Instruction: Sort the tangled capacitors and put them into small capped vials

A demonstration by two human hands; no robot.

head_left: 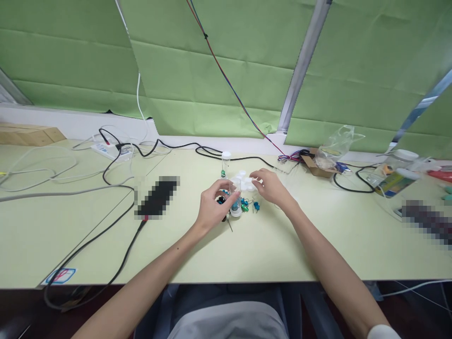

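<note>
My left hand (214,205) is wrapped round a small clear tube (234,195) with a white end at the bottom, holding it upright near the table. My right hand (270,184) is at a cluster of white caps (243,181), its curled fingertips closed on a white cap at the near edge of the group. Between and below the hands lie small blue and green electronic parts (245,204) with wire legs, partly behind the left hand. Another blue part (256,206) lies a little to the right. Behind the left hand stands a second clear tube (226,165) with a white top and something green inside.
A pixelated dark device (157,197) with a cable lies to the left. Black cables (176,143) run along the back to a white power strip (111,150). At the back right are a cardboard box (318,167) with a plastic bag and a jar (399,165).
</note>
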